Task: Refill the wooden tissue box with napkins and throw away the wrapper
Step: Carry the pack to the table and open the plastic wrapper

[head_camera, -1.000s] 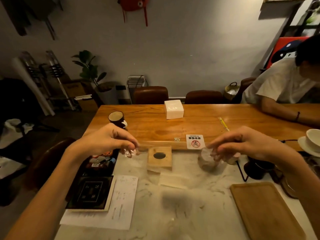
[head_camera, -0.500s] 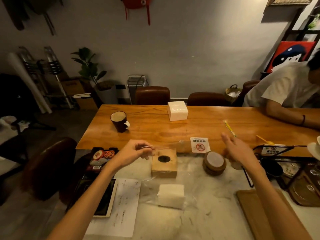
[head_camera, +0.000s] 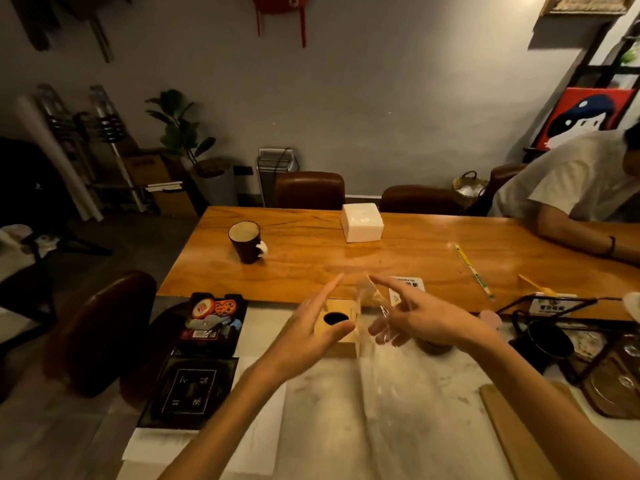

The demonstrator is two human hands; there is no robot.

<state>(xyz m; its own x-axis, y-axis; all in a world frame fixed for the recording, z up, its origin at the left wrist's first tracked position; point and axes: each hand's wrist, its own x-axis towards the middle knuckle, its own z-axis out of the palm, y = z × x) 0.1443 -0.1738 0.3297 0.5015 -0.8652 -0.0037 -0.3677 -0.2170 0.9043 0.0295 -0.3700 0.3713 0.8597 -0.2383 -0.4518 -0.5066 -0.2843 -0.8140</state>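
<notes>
Vs half a sec ago both hands now meet over wooden tissue box (head_camera: 335,332) on the surface: right hand (head_camera: 424,318) fingers loosely hold clear wrapper (head_camera: 372,306), left hand (head_camera: 311,336) open w/ nothing held; napkin stack no longer visible, so prob wrapper's empty.

Two bare hands reach into the centre of the frame: one left hand (head_camera: 311,327) and one right hand (head_camera: 422,317). One clear, crinkled plastic wrapper (head_camera: 375,306) shows between them. One square light-wood tissue box with a round dark hole in its top (head_camera: 337,322) sits behind the hands. One white block of stacked paper napkins (head_camera: 362,222) stands at upper centre on one long orange-brown wooden table (head_camera: 311,265). One dark brown ceramic mug (head_camera: 245,241) stands at centre left. Two brown leather chair backs (head_camera: 309,190) show beyond the table. One green potted plant (head_camera: 183,133) is at upper left. One seated person in a white shirt (head_camera: 571,181) is at right.
</notes>
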